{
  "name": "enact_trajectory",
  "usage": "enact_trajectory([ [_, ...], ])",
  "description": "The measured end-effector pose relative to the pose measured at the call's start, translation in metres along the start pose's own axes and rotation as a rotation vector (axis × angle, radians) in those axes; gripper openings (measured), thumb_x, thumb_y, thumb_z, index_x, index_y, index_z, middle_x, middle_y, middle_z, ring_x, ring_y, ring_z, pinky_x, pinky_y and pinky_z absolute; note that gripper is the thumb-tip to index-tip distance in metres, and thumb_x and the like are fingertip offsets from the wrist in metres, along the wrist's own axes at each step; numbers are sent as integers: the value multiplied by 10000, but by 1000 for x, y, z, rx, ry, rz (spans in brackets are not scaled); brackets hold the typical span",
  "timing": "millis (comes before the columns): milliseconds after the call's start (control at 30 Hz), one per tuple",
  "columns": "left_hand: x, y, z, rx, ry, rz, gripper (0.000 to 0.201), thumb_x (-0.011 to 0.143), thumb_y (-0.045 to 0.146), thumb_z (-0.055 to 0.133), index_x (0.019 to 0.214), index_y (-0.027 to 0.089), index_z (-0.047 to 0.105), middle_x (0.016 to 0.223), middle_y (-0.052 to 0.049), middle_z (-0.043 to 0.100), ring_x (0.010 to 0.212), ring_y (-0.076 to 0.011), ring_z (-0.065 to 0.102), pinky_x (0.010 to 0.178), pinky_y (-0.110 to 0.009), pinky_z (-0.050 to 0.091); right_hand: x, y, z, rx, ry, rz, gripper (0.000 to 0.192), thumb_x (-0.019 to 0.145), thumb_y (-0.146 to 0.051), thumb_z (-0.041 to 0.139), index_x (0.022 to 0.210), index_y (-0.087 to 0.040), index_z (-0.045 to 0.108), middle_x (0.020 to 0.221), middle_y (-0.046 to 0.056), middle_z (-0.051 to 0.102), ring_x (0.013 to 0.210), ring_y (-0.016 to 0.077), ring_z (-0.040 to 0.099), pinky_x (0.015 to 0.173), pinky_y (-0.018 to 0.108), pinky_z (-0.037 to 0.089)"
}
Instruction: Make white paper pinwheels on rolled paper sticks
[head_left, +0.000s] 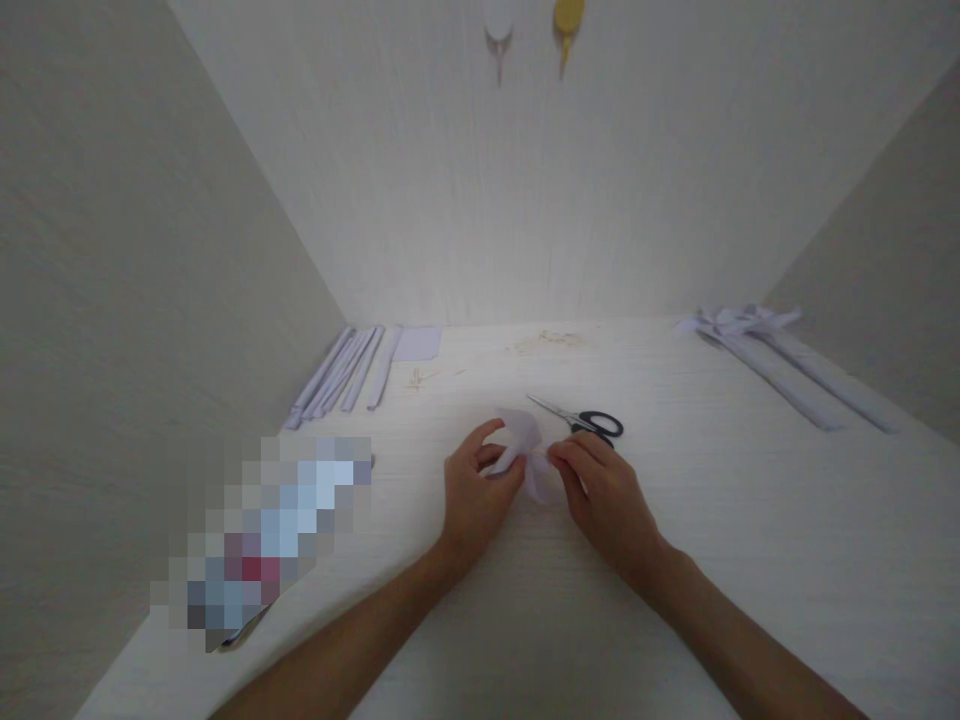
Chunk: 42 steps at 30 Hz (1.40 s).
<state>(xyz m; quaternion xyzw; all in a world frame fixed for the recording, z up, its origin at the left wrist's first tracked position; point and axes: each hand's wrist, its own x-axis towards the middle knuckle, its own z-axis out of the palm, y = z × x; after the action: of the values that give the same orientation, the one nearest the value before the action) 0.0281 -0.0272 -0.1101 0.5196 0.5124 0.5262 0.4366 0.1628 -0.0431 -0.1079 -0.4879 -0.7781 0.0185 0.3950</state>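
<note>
In the middle of the table, my left hand [480, 492] is closed on a piece of pale paper [519, 430], gathered at its centre with flaps spreading above and below. My right hand [609, 490] is beside it on the right, thumb and fingers pinched together on what looks like a thin tan strand at the paper's gathered middle. The strand is mostly hidden by the fingertips. Just beyond my right hand lie scissors [574, 412] with black handles, blades pointing to the back left; the hand covers part of one handle.
Several rolled paper tubes [337, 375] lie at the back left beside a flat paper square [418, 343]. Thin tan strands [559, 340] are scattered near the back wall. Paper bows on two long paper sticks [780, 380] rest at back right. A pixelated object [277, 540] lies left.
</note>
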Motion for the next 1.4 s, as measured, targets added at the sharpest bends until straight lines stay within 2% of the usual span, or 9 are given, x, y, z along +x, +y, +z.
enact_trajectory([
  [233, 0, -2, -1, -13, -30, 7, 412, 596, 164, 595, 999, 115, 525, 704, -46, 655, 636, -140, 609, 584, -218, 478, 1, -1, 0, -30, -11, -4, 159, 783, -95, 401, 731, -143, 543, 700, 65, 522, 674, 166, 486, 633, 280, 418],
  [400, 4, -2, 1, 5, -5, 4, 199, 586, 162, 593, 775, 110, 627, 727, -51, 666, 677, -151, 610, 632, -232, 476, 2, -1, 1, 8, 28, 27, 148, 788, -109, 403, 743, -144, 539, 694, 61, 528, 665, 160, 492, 628, 273, 418],
  [500, 6, -2, 0, 5, -41, -8, 139, 599, 171, 584, 711, 119, 650, 715, -39, 670, 672, -151, 607, 632, -236, 473, 1, 0, 1, 25, 35, 44, 141, 785, -112, 409, 738, -151, 535, 691, 54, 529, 663, 156, 494, 625, 267, 415],
  [1100, 7, -3, -3, -24, -68, -20, 153, 619, 185, 580, 736, 148, 672, 714, -9, 674, 652, -141, 598, 603, -227, 461, 1, 0, 5, 3, 17, 46, 139, 788, -130, 414, 738, -148, 542, 688, 55, 529, 646, 151, 487, 607, 263, 413],
  [1400, 7, -1, -3, -16, -56, -18, 171, 604, 190, 574, 731, 129, 671, 708, -27, 671, 659, -160, 598, 610, -251, 467, 0, -2, 6, -1, -10, 23, 155, 793, -129, 404, 750, -136, 553, 702, 68, 540, 675, 159, 502, 637, 274, 421],
])
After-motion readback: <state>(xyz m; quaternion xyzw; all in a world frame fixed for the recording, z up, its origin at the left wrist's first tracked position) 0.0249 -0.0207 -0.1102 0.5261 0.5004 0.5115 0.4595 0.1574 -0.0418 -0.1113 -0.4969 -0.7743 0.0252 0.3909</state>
